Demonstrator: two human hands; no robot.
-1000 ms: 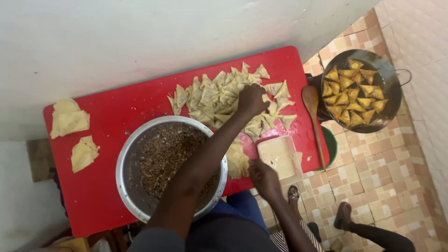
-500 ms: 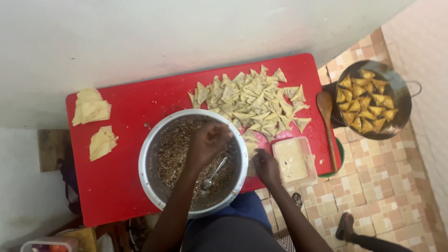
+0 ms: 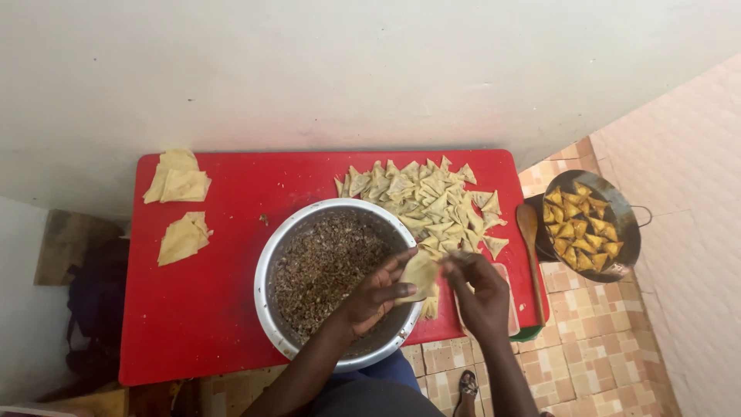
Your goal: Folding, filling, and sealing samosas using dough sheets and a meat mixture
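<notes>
My left hand point(image 3: 374, 292) and my right hand point(image 3: 480, 289) together hold one pale folded dough wrapper point(image 3: 421, 272) over the right rim of a large metal bowl point(image 3: 266, 262). The bowl is full of dark minced filling point(image 3: 324, 262). It stands on a red table point(image 3: 231, 201). Just behind the hands lies a heap of raw folded triangular pastries point(image 3: 428, 197). A pale rectangular container under my right hand is mostly hidden.
Two small stacks of flat dough sheets point(image 3: 181, 177) point(image 3: 184, 236) lie at the table's left end. A wooden spoon point(image 3: 529, 247) rests at the right edge. Beyond it, on the tiled floor, a dark pan point(image 3: 627, 232) holds several golden fried pastries point(image 3: 579, 224). A white wall runs behind.
My left hand has come up out of the filling in the bowl and moved right. It now meets my right hand on a dough wrapper at the bowl's rim.
</notes>
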